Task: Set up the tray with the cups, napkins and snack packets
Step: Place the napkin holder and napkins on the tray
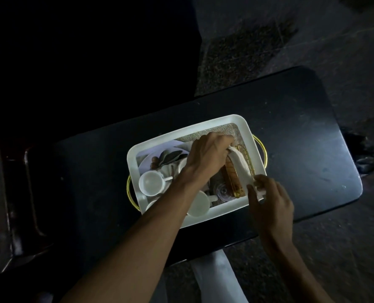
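Observation:
A white rectangular tray (245,127) with gold handles rests on a dark table. Over its right half, my left hand (210,154) grips the far end of a white rolled napkin (242,166), and my right hand (269,195) pinches its near end at the tray's right rim. The napkin lies along a gold-brown snack packet (233,180). A white cup (151,182) stands at the tray's left, another white cup (199,203) near the front, partly under my left forearm. A clear glass (222,191) sits beside the packet.
A pale plate (153,156) with dark leaves and a brown item fills the tray's back left. The black table (302,138) extends to the right and left of the tray. Dim stone floor surrounds it; a dark chair-like frame (17,193) stands at the left.

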A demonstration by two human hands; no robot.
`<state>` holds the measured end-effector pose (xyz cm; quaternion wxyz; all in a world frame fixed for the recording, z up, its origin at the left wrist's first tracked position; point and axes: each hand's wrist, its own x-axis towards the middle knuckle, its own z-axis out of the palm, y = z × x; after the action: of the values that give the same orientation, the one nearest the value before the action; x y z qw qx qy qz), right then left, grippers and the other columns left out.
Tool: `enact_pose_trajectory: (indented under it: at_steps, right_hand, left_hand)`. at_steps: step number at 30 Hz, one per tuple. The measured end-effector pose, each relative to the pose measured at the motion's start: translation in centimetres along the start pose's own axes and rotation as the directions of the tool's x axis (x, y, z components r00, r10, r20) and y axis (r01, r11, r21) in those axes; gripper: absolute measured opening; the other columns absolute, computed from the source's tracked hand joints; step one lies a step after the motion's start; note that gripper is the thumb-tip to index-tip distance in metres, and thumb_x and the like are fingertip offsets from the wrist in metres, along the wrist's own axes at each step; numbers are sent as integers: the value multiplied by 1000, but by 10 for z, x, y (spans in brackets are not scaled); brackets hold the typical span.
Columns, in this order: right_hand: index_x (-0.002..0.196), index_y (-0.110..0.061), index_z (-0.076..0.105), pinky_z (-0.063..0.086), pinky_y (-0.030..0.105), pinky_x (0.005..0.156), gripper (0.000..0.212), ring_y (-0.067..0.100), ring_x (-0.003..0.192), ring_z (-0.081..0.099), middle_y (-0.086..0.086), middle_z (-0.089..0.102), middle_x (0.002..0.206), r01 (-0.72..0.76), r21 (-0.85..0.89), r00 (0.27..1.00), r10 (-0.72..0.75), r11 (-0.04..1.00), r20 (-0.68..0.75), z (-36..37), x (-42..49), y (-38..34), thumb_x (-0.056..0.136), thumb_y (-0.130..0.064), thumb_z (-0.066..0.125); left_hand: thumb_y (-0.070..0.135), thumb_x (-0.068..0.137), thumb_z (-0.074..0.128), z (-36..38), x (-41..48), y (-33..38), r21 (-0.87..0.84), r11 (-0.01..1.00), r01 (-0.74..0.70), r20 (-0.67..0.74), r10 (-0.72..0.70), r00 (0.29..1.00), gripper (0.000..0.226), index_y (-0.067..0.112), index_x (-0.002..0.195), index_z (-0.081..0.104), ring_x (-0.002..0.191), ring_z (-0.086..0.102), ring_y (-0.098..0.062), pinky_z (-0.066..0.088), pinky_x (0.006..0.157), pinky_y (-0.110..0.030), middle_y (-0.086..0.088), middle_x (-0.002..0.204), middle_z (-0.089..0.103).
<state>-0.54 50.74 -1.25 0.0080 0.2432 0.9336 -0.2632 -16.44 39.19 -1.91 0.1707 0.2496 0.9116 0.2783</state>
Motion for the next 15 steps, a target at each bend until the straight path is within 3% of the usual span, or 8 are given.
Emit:
enact_pose_trajectory:
  at_steps: [6, 8, 10, 12, 15]
  right_hand:
    - [112, -14, 63, 57, 39, 65, 32, 26, 89, 65, 8, 70, 106, 77, -71, 997, -78, 994, -6, -1, 4, -12, 83, -18, 75]
    - [108, -14, 64, 55, 35, 64, 27, 26, 90, 65, 8, 71, 104, 162, -86, 986, -164, 983, -19, -1, 6, -27, 83, -17, 72]
    - [104, -13, 66, 55, 38, 65, 18, 27, 89, 63, 9, 70, 99, 268, -59, 963, -270, 961, -18, 2, 8, -50, 86, -14, 69]
    - [104, -11, 66, 53, 42, 73, 16, 27, 91, 61, 7, 68, 97, 363, -31, 932, -362, 931, 30, 9, 7, -74, 88, -12, 67]
    - [117, -10, 63, 52, 44, 90, 31, 29, 112, 59, 8, 65, 118, 452, -58, 886, -441, 890, 145, 30, 1, -113, 89, -22, 62]
  left_hand:
    - [20, 87, 72, -10, -22, -7, -20, 998, 52, -29, -52, 998, 37, 20, 124, 65, 106, 68, -23, 57, 81, -37, -1, 120, 71]
    - [23, 90, 69, -17, -37, -11, -13, 995, 102, -76, -103, 992, 36, 21, 125, 64, 103, 69, -21, 49, 76, -28, 1, 118, 72]
    - [24, 91, 66, -27, -58, -21, -27, 985, 169, -152, -171, 973, 33, 21, 123, 66, 106, 68, -21, 51, 81, -31, 1, 116, 73]
    - [23, 92, 64, -35, -83, -38, -45, 969, 244, -230, -248, 941, 31, 19, 122, 67, 116, 64, -20, 51, 94, -39, 1, 121, 71]
    - [24, 95, 63, -47, -127, -75, 36, 941, 338, -283, -314, 906, 39, 12, 132, 62, 134, 53, -27, 48, 104, -43, -6, 140, 61]
